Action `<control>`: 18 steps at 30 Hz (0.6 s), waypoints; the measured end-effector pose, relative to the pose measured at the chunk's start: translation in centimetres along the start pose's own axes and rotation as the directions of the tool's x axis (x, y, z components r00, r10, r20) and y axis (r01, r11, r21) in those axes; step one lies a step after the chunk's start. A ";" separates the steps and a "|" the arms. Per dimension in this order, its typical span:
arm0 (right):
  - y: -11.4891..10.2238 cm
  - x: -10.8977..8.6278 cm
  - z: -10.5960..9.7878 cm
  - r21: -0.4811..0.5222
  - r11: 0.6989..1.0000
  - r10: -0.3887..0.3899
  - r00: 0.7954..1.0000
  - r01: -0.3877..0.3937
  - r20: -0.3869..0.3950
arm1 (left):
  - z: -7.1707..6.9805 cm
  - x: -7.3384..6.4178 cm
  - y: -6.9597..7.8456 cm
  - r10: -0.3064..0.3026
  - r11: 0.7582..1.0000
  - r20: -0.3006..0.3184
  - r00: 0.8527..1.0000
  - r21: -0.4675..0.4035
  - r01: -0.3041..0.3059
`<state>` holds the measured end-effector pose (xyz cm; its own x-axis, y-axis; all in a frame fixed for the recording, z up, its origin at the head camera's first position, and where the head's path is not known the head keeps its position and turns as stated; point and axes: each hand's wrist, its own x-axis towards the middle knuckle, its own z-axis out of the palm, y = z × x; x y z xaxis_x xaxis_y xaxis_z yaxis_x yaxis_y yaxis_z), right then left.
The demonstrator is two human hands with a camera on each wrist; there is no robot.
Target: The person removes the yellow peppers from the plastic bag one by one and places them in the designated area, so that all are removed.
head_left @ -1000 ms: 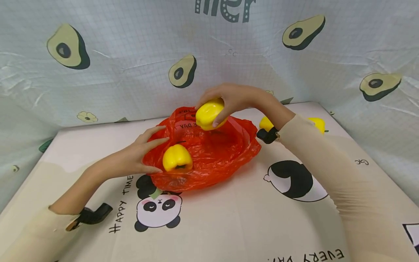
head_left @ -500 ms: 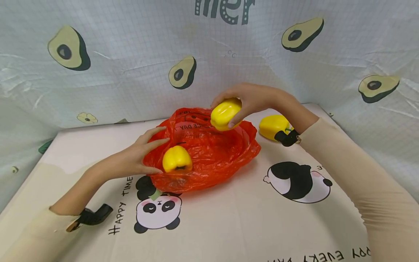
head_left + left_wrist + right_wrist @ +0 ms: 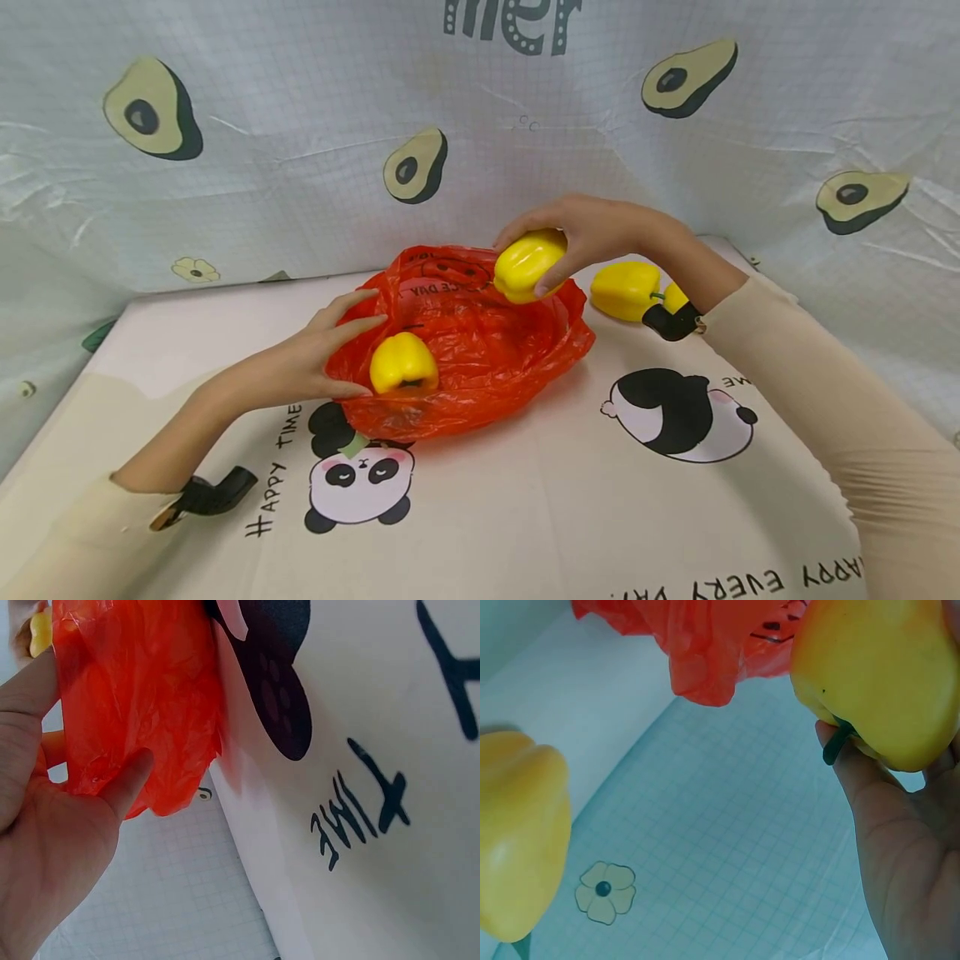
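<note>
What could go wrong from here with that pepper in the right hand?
The held pepper looks glossy and might slip from the right hand. The red bag looks thin and creased; its mouth could sag if the left hand leaves its side. The bagged pepper lies toward the near left and might roll out if the bag tips.

- Pale backdrop sheet (image 3: 300, 75): "mer" (image 3: 513, 25) in dotted letters, cut off above.
- Desk cover (image 3: 495, 517), toward the left edge: "HAPPY TIME" (image 3: 272, 471), partly readable in the left wrist view too.
- Same cover, toward the right edge: upside-down "APPY EVERY" (image 3: 780, 581), cut off; farther back, "ME" (image 3: 738, 382).
- Red bag (image 3: 480, 342), inside: "DAY" (image 3: 425, 291), running right to left; preceding letters unclear.
</note>
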<state>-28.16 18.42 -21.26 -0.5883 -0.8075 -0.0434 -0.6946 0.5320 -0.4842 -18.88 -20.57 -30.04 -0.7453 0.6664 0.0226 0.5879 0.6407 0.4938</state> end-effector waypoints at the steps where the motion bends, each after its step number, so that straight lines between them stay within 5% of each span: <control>1: 0.0 -0.1 0.0 0.000 1.000 0.005 1.000 -0.005 -0.001 | 0.0 0.0 0.0 0.002 1.000 0.001 1.000 -0.002 -0.002; 18: 1.0 -1.6 0.2 -0.024 0.995 0.096 0.995 -0.096 -0.011 | -0.4 0.0 -0.2 0.015 1.000 0.004 1.000 0.008 -0.015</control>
<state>-27.86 20.16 -21.85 -0.6568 -0.7498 -0.0801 -0.6446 0.6134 -0.4563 -19.12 -20.89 -29.78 -0.7354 0.6771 0.0267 0.6012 0.6338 0.4868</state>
